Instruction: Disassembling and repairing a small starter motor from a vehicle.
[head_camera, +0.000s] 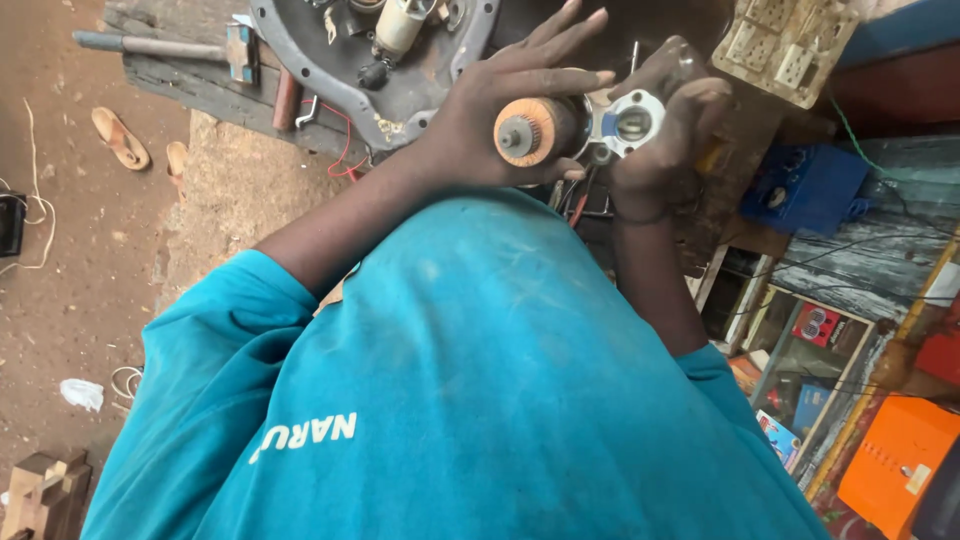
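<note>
While the left hand (490, 120) cups the copper-wound motor armature (535, 130) with fingers partly splayed, the right hand (665, 130) pinches a round metal end cap (632, 122) just beside it. This looks like fitting cap to armature, which calls for lining up shaft and bore. Held above the workbench (200, 80), the armature's long axis runs roughly toward the camera, its geared end facing us.

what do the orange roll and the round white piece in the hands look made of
Orange roll in the left hand: seemingly copper wire windings, matte orange-brown, around a grey metal hub with a toothed end; it looks like a motor armature. Round white piece in the right hand: probably metal or hard plastic, a smooth pale flange with small holes and a shiny central bore; the look leaves it open.
</note>
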